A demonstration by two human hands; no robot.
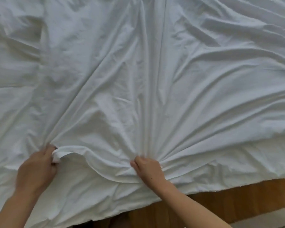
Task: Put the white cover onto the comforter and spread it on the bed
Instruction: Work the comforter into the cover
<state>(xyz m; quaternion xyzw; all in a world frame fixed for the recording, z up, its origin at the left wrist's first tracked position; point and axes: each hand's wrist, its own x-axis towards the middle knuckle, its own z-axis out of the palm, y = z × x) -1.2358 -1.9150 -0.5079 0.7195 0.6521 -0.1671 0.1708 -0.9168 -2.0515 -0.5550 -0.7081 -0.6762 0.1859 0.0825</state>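
Observation:
The white cover (138, 71) lies wrinkled across the whole bed and fills most of the head view. Its near edge hangs over the bed's side at the bottom. My left hand (37, 167) grips a rolled fold of the cover near the lower left. My right hand (148, 168) grips a bunch of the cloth at lower centre, and tight creases fan out from it toward the upper right. Between the two hands a loose fold of fabric sags in a curve. The comforter itself cannot be told apart from the cover.
A strip of brown wooden floor (237, 199) shows below the bed's near edge at the lower right. A pale band (270, 218) crosses the floor at the bottom right corner.

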